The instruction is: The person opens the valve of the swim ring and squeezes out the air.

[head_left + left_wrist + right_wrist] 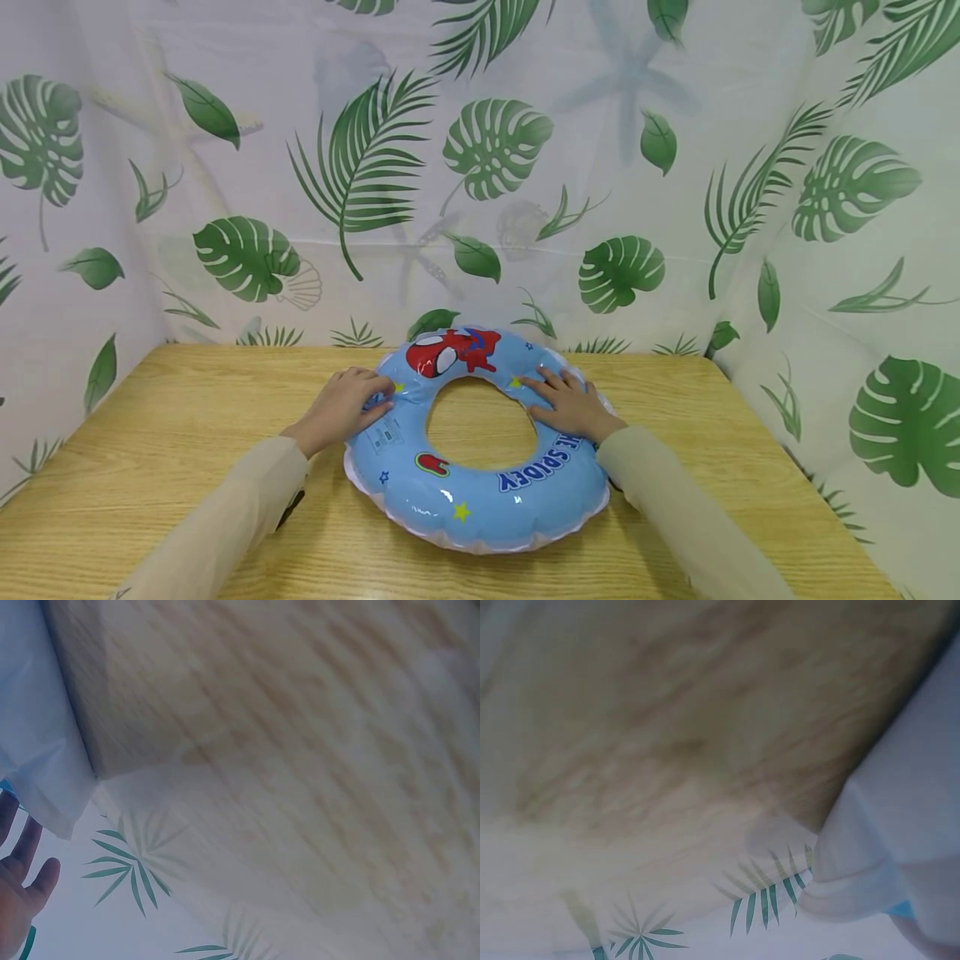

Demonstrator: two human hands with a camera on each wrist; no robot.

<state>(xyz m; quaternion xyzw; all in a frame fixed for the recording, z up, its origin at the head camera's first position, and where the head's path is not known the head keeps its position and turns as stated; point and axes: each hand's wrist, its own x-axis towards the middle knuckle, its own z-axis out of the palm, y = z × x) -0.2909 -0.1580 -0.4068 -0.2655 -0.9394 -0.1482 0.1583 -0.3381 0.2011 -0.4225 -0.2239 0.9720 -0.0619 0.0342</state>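
Note:
A light blue inflatable swim ring (487,500) lies on the wooden table, printed with a red cartoon figure, yellow stars and lettering. On its left side rests my left hand (341,408), with the fingers slightly bent over the top. My right hand (570,404) lies on the ring's right side, its fingers spread toward the hole. In the left wrist view, the left hand (19,892) shows partly at the edge below the ring's pale underside (37,712). The right wrist view has the ring's pale side (900,825) at the right; most of that hand is hidden.
The wooden table (225,375) extends around the ring on both sides. Behind and beside it hangs a white cloth (405,275) printed with green leaves. The ring's far edge lies near the table's back edge.

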